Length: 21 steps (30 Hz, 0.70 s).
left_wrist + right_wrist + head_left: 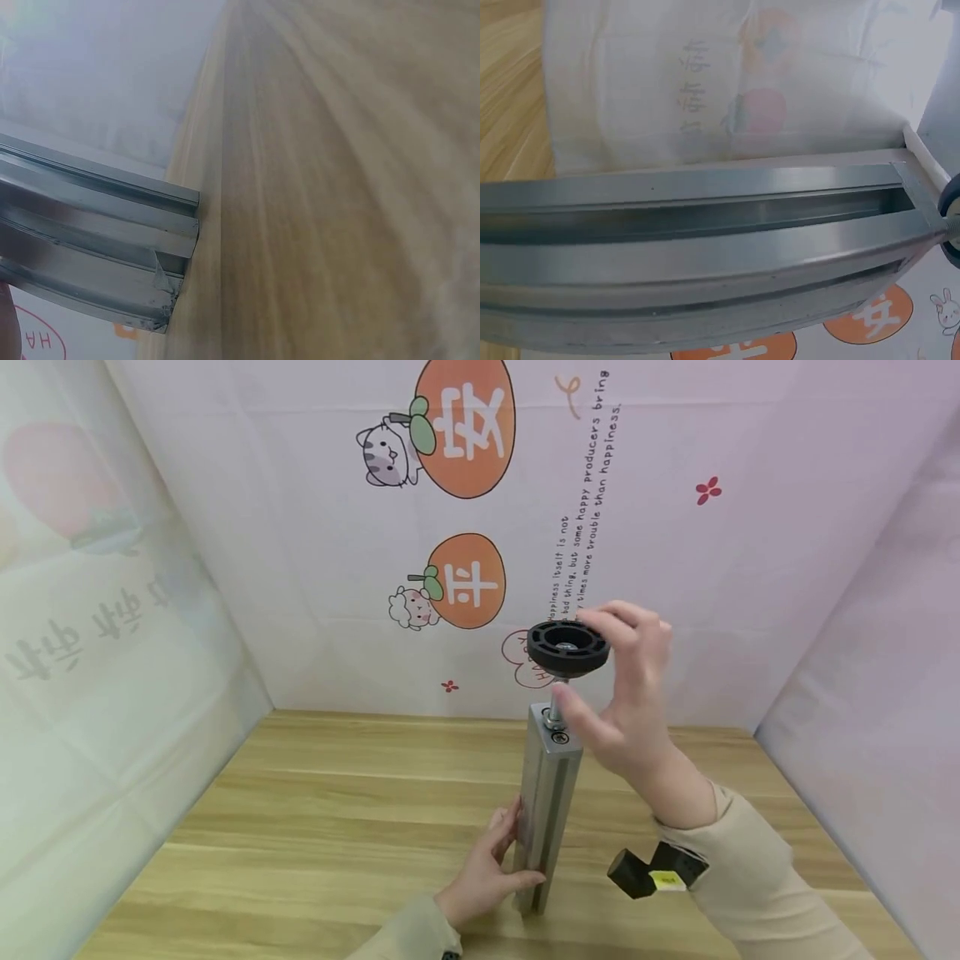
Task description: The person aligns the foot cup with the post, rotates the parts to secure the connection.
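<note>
A slotted aluminum profile (547,810) stands upright on the wooden table, its lower end on the tabletop in the left wrist view. Low on it, my left hand (487,868) grips the bar, thumb across the near side and fingers behind. A leveling foot (567,649) with a black round ribbed base tops the bar, base upward, its threaded stem running into the end plate (558,739). My right hand (630,685) curls around the foot, fingers at the base's right rim and thumb by the stem. In the right wrist view, the profile's long slots (705,221) fill the middle.
The wooden table (337,827) runs back to a printed white cloth (337,568) hung behind it. Pale cloth walls rise at the left (90,693) and right (870,718). A black device with a yellow label (663,868) is strapped to my right wrist.
</note>
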Tool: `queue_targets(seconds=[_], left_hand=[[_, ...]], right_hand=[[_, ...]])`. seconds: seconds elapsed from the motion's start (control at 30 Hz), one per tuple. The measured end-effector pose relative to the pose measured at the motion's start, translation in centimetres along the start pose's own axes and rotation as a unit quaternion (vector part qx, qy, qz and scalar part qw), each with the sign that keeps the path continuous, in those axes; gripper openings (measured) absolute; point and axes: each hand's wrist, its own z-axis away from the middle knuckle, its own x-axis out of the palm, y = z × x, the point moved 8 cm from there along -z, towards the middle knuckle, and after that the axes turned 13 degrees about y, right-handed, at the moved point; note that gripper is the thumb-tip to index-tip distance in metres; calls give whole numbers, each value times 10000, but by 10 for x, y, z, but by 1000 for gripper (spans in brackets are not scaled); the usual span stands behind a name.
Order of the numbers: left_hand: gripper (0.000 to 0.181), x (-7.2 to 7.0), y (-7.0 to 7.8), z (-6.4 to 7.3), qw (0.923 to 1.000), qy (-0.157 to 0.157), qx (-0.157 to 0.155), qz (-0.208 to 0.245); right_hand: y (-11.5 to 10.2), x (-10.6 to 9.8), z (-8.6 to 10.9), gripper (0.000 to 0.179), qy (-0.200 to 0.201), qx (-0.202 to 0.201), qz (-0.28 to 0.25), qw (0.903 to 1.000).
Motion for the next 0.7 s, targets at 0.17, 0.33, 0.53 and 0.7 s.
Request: queue_targets(seconds=[0.17, 0.33, 0.53, 0.7], left_hand=[[95, -1, -1, 1, 10000, 41, 18, 36], [95, 0, -3, 3, 9997, 40, -228, 125], [96, 1, -4, 5, 9999, 29, -69, 141], [96, 0, -3, 2, 10000, 46, -5, 62]], right_hand=[[36, 18, 8, 44, -852, 2436, -3480, 9013], [44, 38, 16, 40, -1804, 3480, -5203, 7588], [34, 46, 11, 42, -2000, 3305, -6356, 6684], [28, 49, 8, 43, -1897, 3184, -7040, 6059]])
